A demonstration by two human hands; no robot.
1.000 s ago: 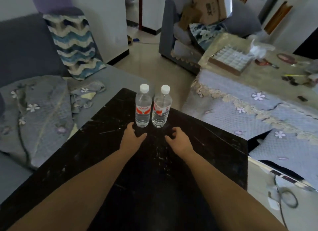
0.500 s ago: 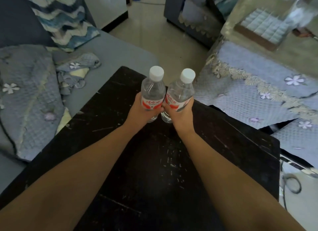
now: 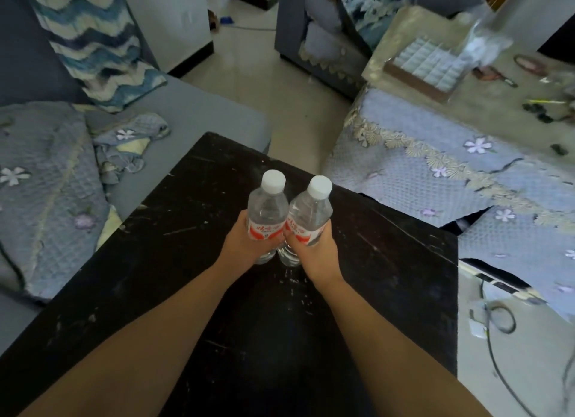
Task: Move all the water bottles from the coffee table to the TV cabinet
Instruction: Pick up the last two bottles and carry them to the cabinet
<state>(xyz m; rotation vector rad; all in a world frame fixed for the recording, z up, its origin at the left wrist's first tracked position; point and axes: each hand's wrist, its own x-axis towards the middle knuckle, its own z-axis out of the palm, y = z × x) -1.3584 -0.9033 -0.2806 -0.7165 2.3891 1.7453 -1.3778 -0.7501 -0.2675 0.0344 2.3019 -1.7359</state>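
Gripping one clear water bottle each over the black coffee table (image 3: 155, 261): left hand (image 3: 245, 245) wrapped around the left bottle (image 3: 267, 211), right hand (image 3: 314, 251) around the right bottle (image 3: 309, 217). Touching side by side, white-capped, tilted slightly. Red-and-white labels with red characters, too small to read.

Bottles (image 3: 267, 211) clear glossy plastic; coffee table (image 3: 174, 245) scratched, possibly lacquered wood.

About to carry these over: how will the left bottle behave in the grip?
The left bottle looks full, so probably heavy for its size. Its thin clear plastic may flex under the left hand. Tall and narrow, it could tip when set down.
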